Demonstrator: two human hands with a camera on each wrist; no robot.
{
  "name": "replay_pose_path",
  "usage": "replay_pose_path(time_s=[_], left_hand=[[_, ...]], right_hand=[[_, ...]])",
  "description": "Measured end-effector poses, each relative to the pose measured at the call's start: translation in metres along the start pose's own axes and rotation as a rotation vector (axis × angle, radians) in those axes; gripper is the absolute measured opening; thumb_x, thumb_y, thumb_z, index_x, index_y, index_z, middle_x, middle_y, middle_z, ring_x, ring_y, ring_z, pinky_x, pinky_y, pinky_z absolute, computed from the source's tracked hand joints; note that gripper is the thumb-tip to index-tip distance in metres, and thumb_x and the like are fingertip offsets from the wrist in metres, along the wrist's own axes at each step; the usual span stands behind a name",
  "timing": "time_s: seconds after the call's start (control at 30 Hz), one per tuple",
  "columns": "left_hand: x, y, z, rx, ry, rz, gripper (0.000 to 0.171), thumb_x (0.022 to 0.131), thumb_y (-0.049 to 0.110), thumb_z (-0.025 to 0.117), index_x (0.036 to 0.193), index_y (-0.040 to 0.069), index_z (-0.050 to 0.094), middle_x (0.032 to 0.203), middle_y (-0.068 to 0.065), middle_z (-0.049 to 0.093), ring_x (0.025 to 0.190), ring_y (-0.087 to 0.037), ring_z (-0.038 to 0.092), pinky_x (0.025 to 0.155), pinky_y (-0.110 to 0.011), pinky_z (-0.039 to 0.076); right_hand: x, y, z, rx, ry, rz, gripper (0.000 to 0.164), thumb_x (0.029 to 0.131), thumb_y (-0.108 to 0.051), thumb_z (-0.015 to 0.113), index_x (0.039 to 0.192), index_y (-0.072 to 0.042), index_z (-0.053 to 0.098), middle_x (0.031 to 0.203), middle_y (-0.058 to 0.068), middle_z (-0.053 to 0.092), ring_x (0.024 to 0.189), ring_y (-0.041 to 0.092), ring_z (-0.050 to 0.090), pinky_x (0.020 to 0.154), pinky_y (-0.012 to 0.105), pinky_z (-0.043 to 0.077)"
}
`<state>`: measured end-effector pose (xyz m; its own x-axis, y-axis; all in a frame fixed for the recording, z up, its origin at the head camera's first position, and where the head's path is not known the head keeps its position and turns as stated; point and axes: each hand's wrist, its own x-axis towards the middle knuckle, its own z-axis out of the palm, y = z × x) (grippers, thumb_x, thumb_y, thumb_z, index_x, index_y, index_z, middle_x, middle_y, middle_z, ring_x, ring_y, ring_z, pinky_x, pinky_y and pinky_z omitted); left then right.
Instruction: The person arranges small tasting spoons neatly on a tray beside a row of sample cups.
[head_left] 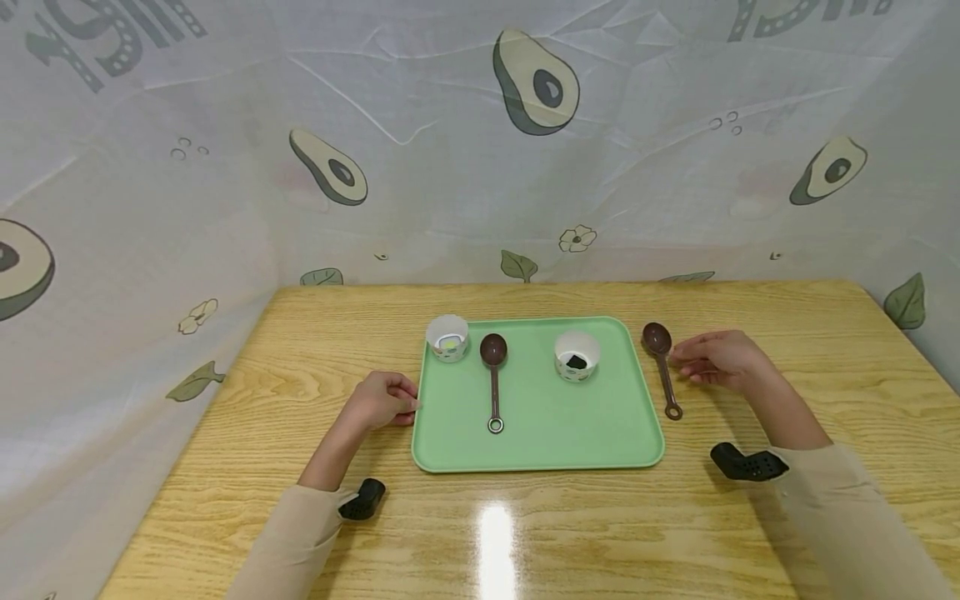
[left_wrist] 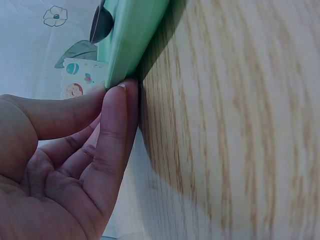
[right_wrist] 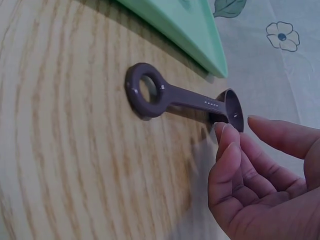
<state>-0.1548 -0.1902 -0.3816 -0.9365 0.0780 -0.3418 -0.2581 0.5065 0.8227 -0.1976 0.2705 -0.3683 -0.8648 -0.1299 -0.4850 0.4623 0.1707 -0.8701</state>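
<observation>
**One-sided tray grip: how does this go wrong?**

So my left hand (head_left: pixel 386 400) is pinching the left edge of the green tray (head_left: pixel 540 437) between thumb and fingers. My right hand (head_left: pixel 716 358) holds nothing, fingers loosely bent just beside the outer spoon (head_left: pixel 657 338), which lies on the table (head_left: pixel 600 533) off the tray's right side. Can't tell if a fingertip touches it.

My worry: raising only that left edge would tilt everything. The inner spoon (head_left: pixel 493 349) on the tray could slide, the left cup (head_left: pixel 447 337) in the far corner might tip, and the right cup (head_left: pixel 577 358) could skid. Also, the outer spoon's bowl is round, so one careless nudge might spin it away.
</observation>
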Motion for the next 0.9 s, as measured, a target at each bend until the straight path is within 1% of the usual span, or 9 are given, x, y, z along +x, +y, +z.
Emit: replay_pose_path(time_s=[0.13, 0.37, 0.63, 0.9], left_hand=[[-0.0007, 0.0001, 0.0002, -0.004, -0.003, 0.004, 0.008, 0.083, -0.009, 0.058, 0.091, -0.011, 0.057, 0.072, -0.011, 0.056, 0.060, -0.015, 0.058, 0.059, -0.029, 0.055], [-0.0001, 0.0004, 0.0005, -0.003, -0.004, -0.009, 0.008, 0.084, -0.009, 0.058, 0.092, -0.010, 0.057, 0.072, -0.011, 0.055, 0.060, -0.015, 0.057, 0.058, -0.028, 0.055], [0.0005, 0.0005, 0.0010, 0.005, 0.002, -0.011, 0.008, 0.084, -0.008, 0.058, 0.092, -0.010, 0.058, 0.073, -0.011, 0.056, 0.061, -0.016, 0.057, 0.058, -0.028, 0.055], [0.0000, 0.0007, 0.0009, 0.009, 0.005, -0.006, 0.008, 0.083, -0.009, 0.059, 0.091, -0.010, 0.058, 0.072, -0.011, 0.056, 0.060, -0.016, 0.058, 0.059, -0.028, 0.055]], right_hand=[[0.0016, 0.0032, 0.0005, 0.009, -0.011, 0.004, 0.010, 0.091, -0.005, 0.054, 0.093, -0.004, 0.064, 0.078, 0.000, 0.068, 0.064, 0.011, 0.061, 0.059, 0.023, 0.053], [0.0023, 0.0068, 0.0021, 0.006, -0.017, -0.005, 0.015, 0.090, -0.003, 0.054, 0.085, -0.008, 0.067, 0.075, 0.000, 0.066, 0.062, 0.011, 0.061, 0.059, 0.023, 0.053], [0.0026, 0.0092, 0.0044, -0.005, -0.012, -0.015, 0.011, 0.089, -0.004, 0.056, 0.087, -0.007, 0.066, 0.074, -0.001, 0.066, 0.062, 0.011, 0.061, 0.059, 0.024, 0.053], [0.0042, 0.0100, 0.0069, 0.000, -0.013, -0.015, 0.014, 0.089, -0.002, 0.055, 0.084, -0.007, 0.066, 0.073, 0.001, 0.065, 0.062, 0.012, 0.061, 0.058, 0.023, 0.053]])
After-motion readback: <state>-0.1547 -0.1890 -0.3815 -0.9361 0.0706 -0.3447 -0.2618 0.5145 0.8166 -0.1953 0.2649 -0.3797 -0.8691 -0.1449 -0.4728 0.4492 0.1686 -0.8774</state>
